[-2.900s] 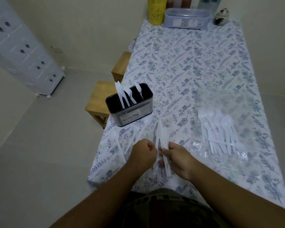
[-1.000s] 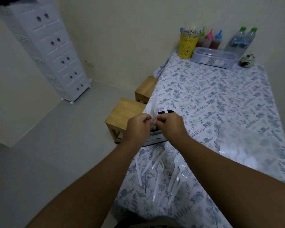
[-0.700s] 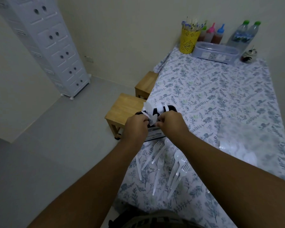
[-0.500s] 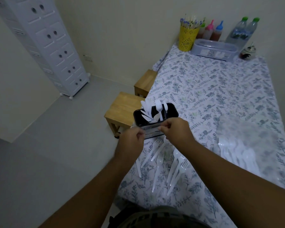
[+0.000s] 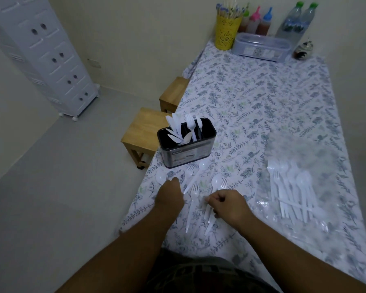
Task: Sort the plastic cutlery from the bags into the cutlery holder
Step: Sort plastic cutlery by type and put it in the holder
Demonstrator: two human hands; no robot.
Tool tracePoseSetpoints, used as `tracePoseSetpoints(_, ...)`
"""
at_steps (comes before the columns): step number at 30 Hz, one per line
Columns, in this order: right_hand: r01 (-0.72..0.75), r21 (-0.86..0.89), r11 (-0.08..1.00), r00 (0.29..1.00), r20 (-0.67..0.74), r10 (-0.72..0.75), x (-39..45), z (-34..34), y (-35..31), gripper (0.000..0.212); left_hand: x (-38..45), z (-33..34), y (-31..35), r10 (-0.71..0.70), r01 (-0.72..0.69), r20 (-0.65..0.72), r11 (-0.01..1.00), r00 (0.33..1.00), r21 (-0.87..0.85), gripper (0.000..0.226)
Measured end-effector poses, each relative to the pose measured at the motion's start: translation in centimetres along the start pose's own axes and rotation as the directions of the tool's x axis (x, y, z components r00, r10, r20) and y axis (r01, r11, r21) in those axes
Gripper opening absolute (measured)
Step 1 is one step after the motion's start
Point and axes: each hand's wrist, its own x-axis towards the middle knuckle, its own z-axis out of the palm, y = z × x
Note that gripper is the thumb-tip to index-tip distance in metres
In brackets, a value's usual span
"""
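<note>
- Head view: half a second ago both my hands were up at the holder (image 5: 186, 142); now they are down over the loose cutlery (image 5: 193, 194) on the bench (image 5: 273, 98), so I judge that batch delivered and another pickup starting.
- Left hand (image 5: 170, 196) is curled; I cannot tell if it holds anything.
- Right hand (image 5: 227, 205) is curled, fingertips pinching at pieces beneath it.
- The bag (image 5: 294, 187) with more cutlery lies right of my hands; the holder stands beyond them.

Cream walls (image 5: 135, 28) and a pale grey floor (image 5: 51, 197) are being shown under dim light. A white drawer tower (image 5: 44, 53) is being kept at the left, and two wooden stools (image 5: 145, 132) are being tucked beside the floral-clothed tabletop (image 5: 262, 98).
</note>
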Motion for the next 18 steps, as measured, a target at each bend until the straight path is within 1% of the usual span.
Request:
tracePoseSetpoints(3, -0.027, 0.078, 0.997, 1.000, 0.009, 0.027, -0.5, -0.7, 0.4, 0.023, -0.1, 0.3, 0.0, 0.000, 0.000, 0.005, 1.000, 1.000, 0.003, 0.006)
tracePoseSetpoints(5, -0.053, 0.128, 0.990, 0.999, 0.003, 0.053, -0.7, -0.8, 0.5, 0.020, -0.5, 0.1, 0.0, 0.007, -0.007, -0.032, 1.000, 0.999, -0.023, 0.005)
tracePoseSetpoints(6, -0.064, 0.155, 0.986, 0.998, 0.004, 0.064, -0.9, -0.8, 0.5, 0.017, -0.9, -0.2, 0.1, 0.015, -0.020, -0.072, 0.998, 0.997, -0.061, 0.008)
tracePoseSetpoints(8, -0.078, 0.239, 0.968, 0.997, 0.009, 0.078, -1.0, -0.8, 0.3, 0.013, -2.1, -0.9, 0.9, 0.038, -0.066, -0.148, 0.979, 0.988, -0.191, 0.011)
tracePoseSetpoints(9, -0.089, 0.283, 0.955, 0.996, 0.019, 0.087, -1.0, -0.8, 0.0, 0.013, -3.0, -1.3, 1.4, 0.053, -0.090, -0.147, 0.961, 0.988, -0.260, 0.011)
tracePoseSetpoints(10, -0.111, 0.324, 0.940, 0.994, 0.032, 0.107, -0.9, -0.7, -0.1, 0.016, -4.0, -1.5, 2.0, 0.086, -0.114, -0.101, 0.941, 0.991, -0.319, 0.011)
tracePoseSetpoints(11, -0.144, 0.362, 0.921, 0.990, 0.050, 0.135, -0.8, -0.7, -0.2, 0.019, -5.0, -1.4, 2.7, 0.126, -0.124, -0.020, 0.925, 0.992, -0.360, 0.009)
tracePoseSetpoints(13, -0.204, 0.429, 0.880, 0.979, 0.089, 0.184, -0.5, -0.6, -0.1, 0.025, -6.8, -0.7, 3.7, 0.176, -0.109, 0.135, 0.911, 0.975, -0.398, 0.008)
tracePoseSetpoints(14, -0.224, 0.459, 0.860, 0.975, 0.101, 0.200, -0.5, -0.5, 0.0, 0.025, -7.4, -0.3, 3.9, 0.183, -0.106, 0.163, 0.912, 0.969, -0.397, 0.006)
tracePoseSetpoints(16, -0.245, 0.497, 0.832, 0.969, 0.089, 0.232, -0.5, -0.4, 0.5, 0.021, -7.5, 0.2, 3.9, 0.175, -0.115, 0.133, 0.923, 0.976, -0.368, 0.008)
tracePoseSetpoints(18, -0.249, 0.509, 0.824, 0.965, 0.059, 0.255, -0.7, -0.5, 1.1, 0.021, -6.6, 0.6, 3.4, 0.130, -0.103, 0.070, 0.946, 0.989, -0.308, 0.017)
